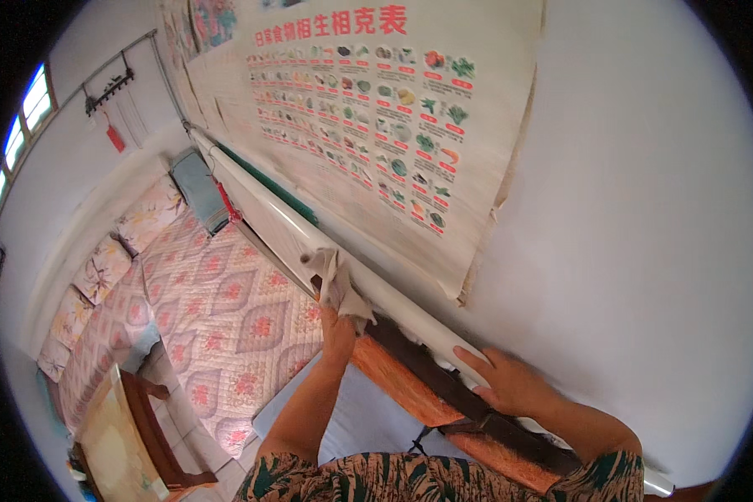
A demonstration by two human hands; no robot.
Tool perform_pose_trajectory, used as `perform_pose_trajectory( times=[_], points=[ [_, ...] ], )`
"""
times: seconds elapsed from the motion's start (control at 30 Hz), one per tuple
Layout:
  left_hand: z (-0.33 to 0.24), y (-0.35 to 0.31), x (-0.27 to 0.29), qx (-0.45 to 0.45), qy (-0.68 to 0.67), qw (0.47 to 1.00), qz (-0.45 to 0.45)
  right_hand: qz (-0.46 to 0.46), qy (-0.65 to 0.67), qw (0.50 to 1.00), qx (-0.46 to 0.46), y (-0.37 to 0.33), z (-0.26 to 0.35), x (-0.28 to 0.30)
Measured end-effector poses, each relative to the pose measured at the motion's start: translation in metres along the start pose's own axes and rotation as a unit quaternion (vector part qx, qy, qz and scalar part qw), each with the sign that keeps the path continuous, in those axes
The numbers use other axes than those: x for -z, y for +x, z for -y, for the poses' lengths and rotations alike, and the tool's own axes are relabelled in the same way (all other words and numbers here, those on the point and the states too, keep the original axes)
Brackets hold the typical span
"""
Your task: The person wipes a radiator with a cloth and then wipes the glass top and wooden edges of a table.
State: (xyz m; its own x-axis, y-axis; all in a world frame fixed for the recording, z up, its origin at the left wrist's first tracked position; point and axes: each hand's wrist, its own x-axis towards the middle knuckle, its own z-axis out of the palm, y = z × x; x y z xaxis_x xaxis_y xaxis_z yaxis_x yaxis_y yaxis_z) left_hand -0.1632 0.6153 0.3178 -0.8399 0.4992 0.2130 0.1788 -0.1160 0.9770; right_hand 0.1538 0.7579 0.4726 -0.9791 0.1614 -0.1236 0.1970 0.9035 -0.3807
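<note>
A long white pipe [402, 315] slants along the wall from the far left down to the near right. My left hand [337, 333] is closed on a crumpled beige-grey cloth [336, 284], which lies against the pipe's near side. Further down, my right hand [510, 381] grips the pipe, with its fingers partly hidden behind it. Just below the pipe, between my arms, is a dark brown and orange wood-like piece [406, 376]. A red tie or ribbon [227, 202] hangs near the pipe's far end.
A printed food poster [343, 109] covers the wall behind the pipe. To the left is a bed with a patterned quilt [226, 309] and several pillows [105, 268]. A wooden table [121, 435] stands at the lower left, and a pale blue surface [368, 418] lies below my arms.
</note>
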Motion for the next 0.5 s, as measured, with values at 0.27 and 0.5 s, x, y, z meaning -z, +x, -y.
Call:
perform_pose_trajectory(
  times=[0.27,0.5],
  points=[
    [-0.038,0.033,0.094,-0.057,-0.038,0.928,-0.365,0.011,-0.004,1.0,-0.016,0.001,0.007,-0.006],
    [0.017,-0.056,0.002,-0.019,0.483,0.873,0.06,-0.031,-0.042,0.999,0.003,0.001,-0.006,-0.025]
  ],
)
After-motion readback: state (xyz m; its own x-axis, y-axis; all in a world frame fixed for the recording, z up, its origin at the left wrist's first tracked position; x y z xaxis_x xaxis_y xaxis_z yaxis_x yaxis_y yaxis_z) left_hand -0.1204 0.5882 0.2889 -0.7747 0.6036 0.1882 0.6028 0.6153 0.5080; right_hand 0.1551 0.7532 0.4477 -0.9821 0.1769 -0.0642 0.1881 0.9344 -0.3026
